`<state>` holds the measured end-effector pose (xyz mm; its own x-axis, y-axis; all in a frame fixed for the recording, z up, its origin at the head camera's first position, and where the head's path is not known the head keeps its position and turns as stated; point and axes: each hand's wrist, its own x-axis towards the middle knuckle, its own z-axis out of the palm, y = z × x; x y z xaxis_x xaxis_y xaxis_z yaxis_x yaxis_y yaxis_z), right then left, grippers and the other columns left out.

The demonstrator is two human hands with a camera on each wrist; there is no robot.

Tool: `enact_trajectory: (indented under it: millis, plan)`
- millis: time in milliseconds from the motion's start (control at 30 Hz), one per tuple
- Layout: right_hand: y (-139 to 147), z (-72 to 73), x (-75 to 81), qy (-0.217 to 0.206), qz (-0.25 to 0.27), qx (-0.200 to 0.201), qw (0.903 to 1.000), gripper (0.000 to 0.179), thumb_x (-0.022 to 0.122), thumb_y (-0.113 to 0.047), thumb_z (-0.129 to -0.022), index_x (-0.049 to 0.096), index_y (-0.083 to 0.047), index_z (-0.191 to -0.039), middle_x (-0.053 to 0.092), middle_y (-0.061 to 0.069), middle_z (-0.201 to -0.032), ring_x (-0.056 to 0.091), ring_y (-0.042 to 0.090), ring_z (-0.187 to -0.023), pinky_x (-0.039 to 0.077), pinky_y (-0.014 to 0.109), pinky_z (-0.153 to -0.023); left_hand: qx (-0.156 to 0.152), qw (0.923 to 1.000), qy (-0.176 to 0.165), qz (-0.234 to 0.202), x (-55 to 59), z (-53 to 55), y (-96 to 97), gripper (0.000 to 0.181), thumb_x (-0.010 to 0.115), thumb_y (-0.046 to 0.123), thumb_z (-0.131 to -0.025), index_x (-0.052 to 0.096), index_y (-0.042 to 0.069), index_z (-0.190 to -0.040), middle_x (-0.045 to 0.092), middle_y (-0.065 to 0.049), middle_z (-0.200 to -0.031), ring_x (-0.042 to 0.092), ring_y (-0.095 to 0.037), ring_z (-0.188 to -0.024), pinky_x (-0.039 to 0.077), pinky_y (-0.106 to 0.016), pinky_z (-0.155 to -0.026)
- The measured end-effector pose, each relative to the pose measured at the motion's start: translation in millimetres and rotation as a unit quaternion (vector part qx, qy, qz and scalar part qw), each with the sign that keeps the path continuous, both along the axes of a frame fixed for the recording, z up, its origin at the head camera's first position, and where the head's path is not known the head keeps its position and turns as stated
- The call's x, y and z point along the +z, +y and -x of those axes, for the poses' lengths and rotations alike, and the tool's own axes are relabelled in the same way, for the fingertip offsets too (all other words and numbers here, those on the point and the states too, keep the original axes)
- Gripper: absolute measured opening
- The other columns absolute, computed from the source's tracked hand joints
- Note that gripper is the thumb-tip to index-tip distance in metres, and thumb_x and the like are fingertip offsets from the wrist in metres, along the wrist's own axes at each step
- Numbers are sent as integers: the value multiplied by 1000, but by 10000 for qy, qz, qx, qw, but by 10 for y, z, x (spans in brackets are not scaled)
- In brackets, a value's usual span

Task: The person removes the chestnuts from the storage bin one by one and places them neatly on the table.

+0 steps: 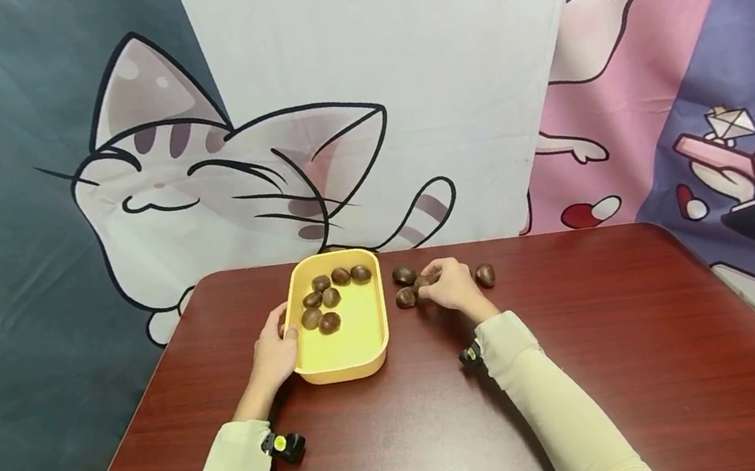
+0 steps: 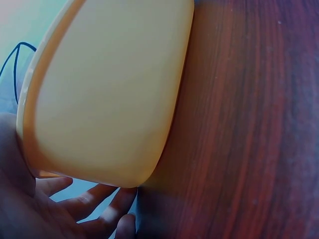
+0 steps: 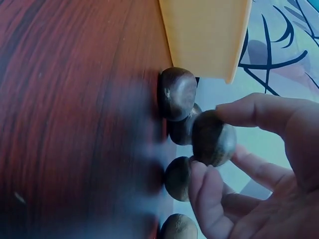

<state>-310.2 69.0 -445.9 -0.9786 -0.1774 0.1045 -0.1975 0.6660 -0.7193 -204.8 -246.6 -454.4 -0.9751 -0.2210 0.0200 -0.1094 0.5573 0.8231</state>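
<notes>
A yellow plastic container (image 1: 342,355) with several brown chestnuts (image 1: 329,322) inside stands at the far side of the table. My left hand (image 1: 276,350) grips its left wall, thumb over the rim and fingers along the outside. In the left wrist view the container's wall (image 2: 109,99) fills much of the picture, with fingers (image 2: 84,201) below it. Just right of the container, my right hand (image 1: 453,286) pinches a chestnut (image 3: 214,138) between thumb and fingertips. More chestnuts (image 3: 177,94) lie close around that hand, one of them (image 1: 484,276) to its right.
The reddish-brown wooden table (image 1: 408,442) has its back edge just behind the container. A cloth backdrop (image 1: 378,40) printed with a cartoon cat hangs behind it. Small black cameras (image 1: 286,446) are strapped at both wrists.
</notes>
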Motion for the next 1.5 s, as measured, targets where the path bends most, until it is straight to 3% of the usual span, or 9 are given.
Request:
enact_trajectory:
  millis: [100,267,667,1000,1167,1300,1500]
  plan:
    - [19,-13,-7,-153,-122,92,9998,29,77,-13,-75,73,-5,-102,74,8,-98,65,30,-99,49,44,-90,-1,10000,0,-10,-8,-1,7,49,43,17,-103,36,14,-152,66,-21,-120,68,-24,-84,53,-34,-72]
    - [30,-31,-37,-372,-331,82,9987,30,80,-10,-76,74,-6,-105,72,10,-103,65,29,-100,51,43,-87,-10,10000,33,-14,-14,-7,9,50,43,16,-103,36,13,-152,66,-21,-119,69,-24,-83,53,-34,-72]
    - [37,-29,-75,-317,-409,23,9987,31,81,-4,-73,71,-5,-103,72,11,-98,64,30,-98,51,41,-84,-10,9999,70,-73,-18,-11,-5,48,43,15,-103,38,13,-152,67,-22,-118,69,-24,-81,51,-31,-70]
    - [24,-69,-46,-380,-720,-264,9963,38,81,-15,-76,70,-11,-112,71,6,-107,64,30,-102,50,47,-80,-23,10000,69,-17,-8,-5,-9,50,43,15,-103,36,13,-152,67,-22,-118,69,-25,-82,52,-34,-72]
    - [-42,-100,42,-140,-926,-552,9941,36,77,-22,-79,71,-16,-114,70,5,-114,66,32,-100,51,50,-75,-40,10000,50,-57,3,-2,-5,50,42,14,-103,36,12,-152,66,-23,-121,69,-27,-86,53,-36,-74]
    - [-162,-139,137,133,-850,-537,9948,33,76,-24,-79,71,-13,-109,71,6,-104,65,29,-92,51,47,-73,-37,9999,40,-93,11,-5,-5,49,43,13,-103,36,12,-152,66,-23,-120,69,-28,-86,52,-35,-74]
    - [-475,-227,243,443,-132,9,9989,31,74,-16,-79,70,-7,-108,73,10,-101,65,24,-95,52,42,-81,-31,9999,53,-87,8,-6,-3,49,43,13,-103,36,12,-152,66,-23,-119,69,-26,-84,52,-34,-73]
